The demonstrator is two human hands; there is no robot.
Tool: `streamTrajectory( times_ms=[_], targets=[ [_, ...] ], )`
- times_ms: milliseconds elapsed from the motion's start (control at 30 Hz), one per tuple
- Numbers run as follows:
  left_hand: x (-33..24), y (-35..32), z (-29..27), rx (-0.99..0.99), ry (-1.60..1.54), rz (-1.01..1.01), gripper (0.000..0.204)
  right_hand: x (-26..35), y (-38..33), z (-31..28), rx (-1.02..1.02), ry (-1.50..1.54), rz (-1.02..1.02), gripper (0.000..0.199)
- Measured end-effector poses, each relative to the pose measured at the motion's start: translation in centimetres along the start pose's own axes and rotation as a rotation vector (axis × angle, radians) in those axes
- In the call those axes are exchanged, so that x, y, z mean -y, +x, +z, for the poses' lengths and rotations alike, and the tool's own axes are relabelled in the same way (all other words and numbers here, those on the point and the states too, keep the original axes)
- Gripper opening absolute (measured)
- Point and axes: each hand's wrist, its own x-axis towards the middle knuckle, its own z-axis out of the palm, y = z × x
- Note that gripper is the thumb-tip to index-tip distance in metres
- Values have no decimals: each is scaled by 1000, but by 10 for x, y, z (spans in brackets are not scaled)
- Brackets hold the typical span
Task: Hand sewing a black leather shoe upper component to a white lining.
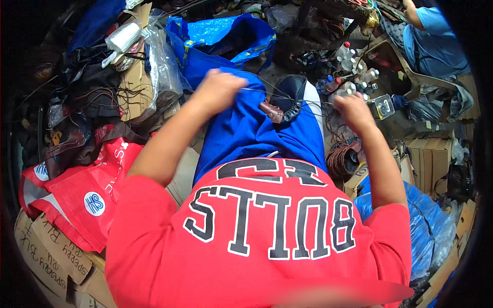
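Between my knees sits a dark shoe (291,88) with a brown leather part (271,111) on its near side. A thin dark thread (280,96) runs out from it to both sides. My left hand (220,88), closed in a fist and slightly blurred, grips the thread's left end above my blue-clad thigh. Out to the right, my right hand (355,114) is also closed, with the thread leading into its fingers. The thread looks stretched between the two hands. How the shoe is held is hidden by the blue shorts (251,131).
A blue bag (221,36) stands open ahead. Several small bottles (354,77) crowd the right, near a squarish clear bottle (382,107). Red bags (87,192) and cardboard (61,251) lie left. Another person in a blue shirt (434,49) is at far right.
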Motion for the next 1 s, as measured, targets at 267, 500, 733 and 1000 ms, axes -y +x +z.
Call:
streamTrajectory(
  times_ms=[267, 500, 733, 1000],
  targets=[
    [-5, -1, -76, -351, -1421, -182, 15, -20, 16, -23, -398, 1968, 136, 15],
    [-74, 6, -71, 262, -1619, -131, 24, 70, 18, -65, 62, 1700, -179, 26],
    [84, -97, -98, -296, -76, -386, 17, -76, -77, -17, -9, 459, 424, 27],
    [209, -249, -252, -358, 608, -1283, 31, -316, -288, -60, 117, -163, 1127, 35]
  ],
)
